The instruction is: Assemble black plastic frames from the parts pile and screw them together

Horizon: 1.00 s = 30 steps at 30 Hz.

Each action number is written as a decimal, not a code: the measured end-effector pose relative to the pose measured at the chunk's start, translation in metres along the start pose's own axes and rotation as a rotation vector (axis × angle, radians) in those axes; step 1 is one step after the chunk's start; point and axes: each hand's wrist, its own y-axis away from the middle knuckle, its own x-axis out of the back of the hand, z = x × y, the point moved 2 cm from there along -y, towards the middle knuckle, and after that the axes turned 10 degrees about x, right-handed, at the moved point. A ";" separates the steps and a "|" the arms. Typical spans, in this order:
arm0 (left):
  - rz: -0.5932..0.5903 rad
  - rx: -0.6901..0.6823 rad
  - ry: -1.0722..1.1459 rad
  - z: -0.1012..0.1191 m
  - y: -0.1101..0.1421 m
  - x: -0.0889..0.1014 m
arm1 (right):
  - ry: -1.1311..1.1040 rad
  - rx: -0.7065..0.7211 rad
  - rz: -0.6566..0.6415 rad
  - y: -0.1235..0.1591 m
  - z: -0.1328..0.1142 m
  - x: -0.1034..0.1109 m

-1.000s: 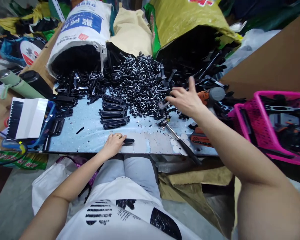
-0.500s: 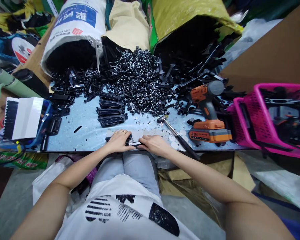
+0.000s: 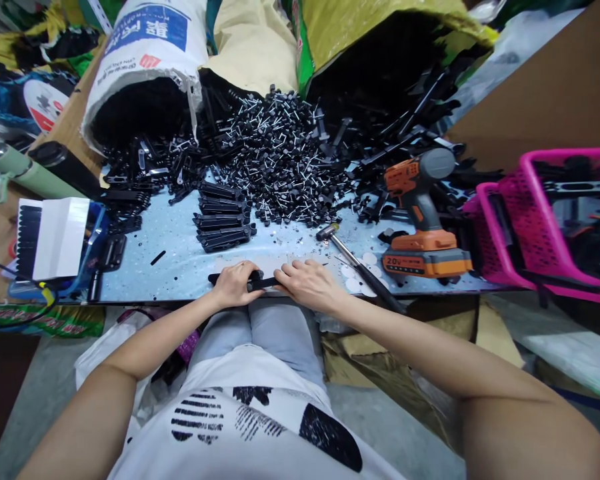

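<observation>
At the table's front edge my left hand [image 3: 236,284] is closed around a black plastic part [image 3: 263,283], whose left end pokes out past my fingers. My right hand [image 3: 307,285] grips the same part's right side, fingers curled over it; a thin dark tip shows beyond them. Most of the part lies under both hands, so its full shape is hidden. Just behind my left hand rests a row of several similar long black parts [image 3: 225,223]. Right of my right hand lies a hammer [image 3: 360,263] with a black handle.
An orange cordless drill [image 3: 420,220] stands at the right, beside a pink basket [image 3: 525,220] of black parts. Metal pins with black heads form a heap [image 3: 285,153] at the back, before open sacks [image 3: 145,60]. A blue bin [image 3: 97,233] sits at the left.
Both hands have turned the part: its bright metal side showed before, and a black side shows now. My right hand has shifted slightly, its fingers further over the part. The view has moved a little.
</observation>
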 end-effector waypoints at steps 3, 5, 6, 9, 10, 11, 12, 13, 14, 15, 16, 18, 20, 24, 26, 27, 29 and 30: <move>-0.138 -0.006 -0.044 0.003 -0.009 0.001 | -0.059 0.000 -0.030 0.004 0.011 -0.011; -0.204 -0.054 -0.079 0.007 -0.026 0.001 | -0.114 -0.022 -0.052 0.005 0.027 -0.021; -0.196 -0.067 -0.103 0.010 -0.039 0.000 | -0.134 -0.053 -0.053 0.003 0.038 -0.025; -0.049 0.057 -0.209 0.014 -0.092 -0.002 | -0.143 -0.262 0.000 -0.016 0.075 -0.030; -0.015 0.134 -0.242 0.016 -0.111 -0.004 | -0.130 -0.360 0.028 -0.027 0.085 -0.030; -0.001 0.194 -0.259 0.018 -0.128 -0.007 | -0.113 -0.454 0.051 -0.039 0.094 -0.030; 0.008 0.234 -0.266 0.020 -0.143 -0.009 | -0.096 -0.533 0.065 -0.051 0.100 -0.030; 0.012 0.257 -0.262 0.022 -0.153 -0.010 | -0.083 -0.594 0.067 -0.063 0.104 -0.031; 0.016 0.264 -0.252 0.025 -0.160 -0.010 | -0.074 -0.636 0.063 -0.074 0.106 -0.032; 0.023 0.265 -0.243 0.026 -0.162 -0.008 | -0.069 -0.661 0.055 -0.082 0.107 -0.034; 0.030 0.265 -0.243 0.026 -0.159 -0.005 | -0.068 -0.675 0.048 -0.088 0.107 -0.036; 0.069 0.268 -0.187 0.021 -0.138 0.007 | -0.072 -0.685 0.043 -0.089 0.107 -0.043; 0.156 0.319 0.043 0.006 -0.103 0.024 | -0.079 -0.682 0.047 -0.079 0.111 -0.049; 0.200 0.689 0.924 -0.037 -0.020 0.043 | -0.148 -0.637 0.120 -0.054 0.122 -0.060; 0.135 0.850 1.214 -0.050 0.011 0.041 | -0.214 -0.609 0.197 -0.046 0.126 -0.061; 0.112 0.900 1.302 -0.054 0.022 0.038 | -0.243 -0.589 0.244 -0.044 0.126 -0.060; 0.100 0.948 1.388 -0.056 0.034 0.034 | -0.286 -0.545 0.344 -0.040 0.123 -0.053; 0.102 0.955 1.402 -0.056 0.037 0.032 | -0.301 -0.523 0.388 -0.039 0.120 -0.049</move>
